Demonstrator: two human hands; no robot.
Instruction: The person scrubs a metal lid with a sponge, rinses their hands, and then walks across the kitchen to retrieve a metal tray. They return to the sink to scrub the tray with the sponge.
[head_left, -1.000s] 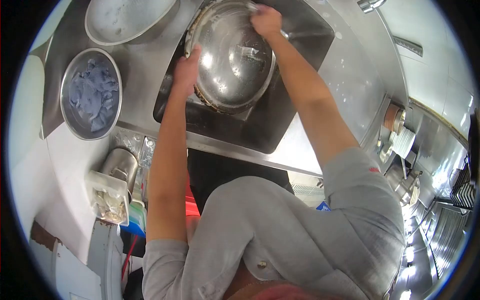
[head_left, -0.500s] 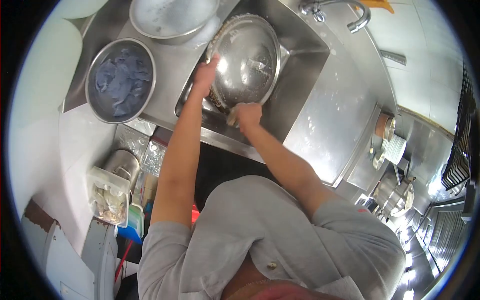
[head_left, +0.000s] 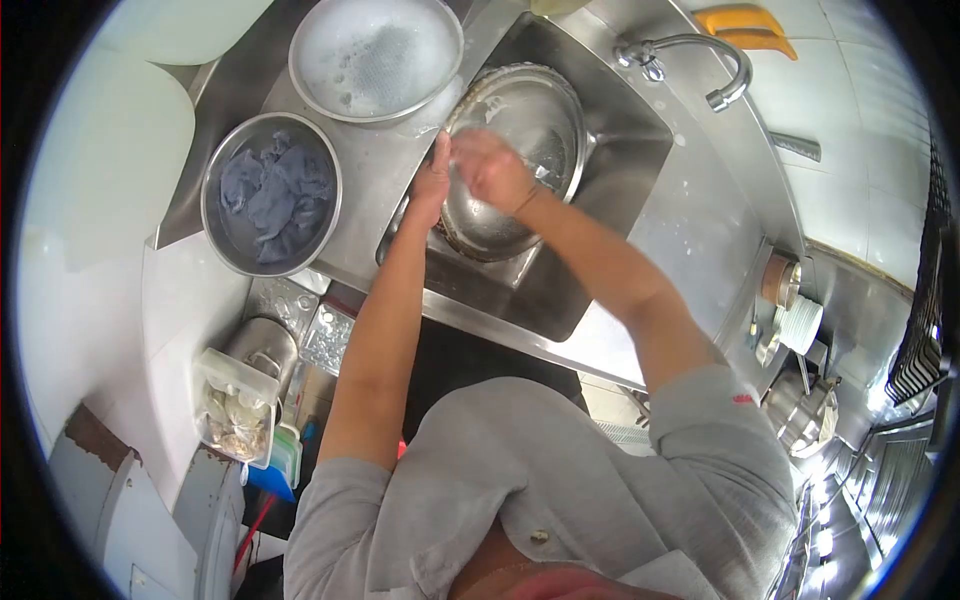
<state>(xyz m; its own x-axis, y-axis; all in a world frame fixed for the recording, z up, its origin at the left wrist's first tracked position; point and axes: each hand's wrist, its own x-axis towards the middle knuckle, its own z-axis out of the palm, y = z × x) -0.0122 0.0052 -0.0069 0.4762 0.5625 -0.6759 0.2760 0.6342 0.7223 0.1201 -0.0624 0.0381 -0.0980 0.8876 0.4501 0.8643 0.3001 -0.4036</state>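
A large round metal lid (head_left: 500, 225) with a shiny, wet surface rests tilted in the steel sink (head_left: 625, 190). My left hand (head_left: 432, 180) is closed on the lid's left edge, its thumb along the rim. Over the lid's upper left part is my right hand (head_left: 492, 170), blurred by motion, with its fingers curled. Whatever it may hold cannot be made out. Left of the sink stand a bowl of foamy water (head_left: 378, 60) and a metal bowl (head_left: 211, 200) with wet grey-blue cloths (head_left: 275, 195) in it.
A curved faucet (head_left: 735, 75) rises behind the sink, with an orange-handled tool (head_left: 745, 22) beyond it. Plates (head_left: 800, 325) and pots (head_left: 800, 405) stand at the right. Below the counter at the left is a plastic container (head_left: 235, 410).
My right hand has moved from the lid's lower edge up across its surface towards my left hand. The whole view has shifted slightly, so the sink and bowls appear further right and lower.
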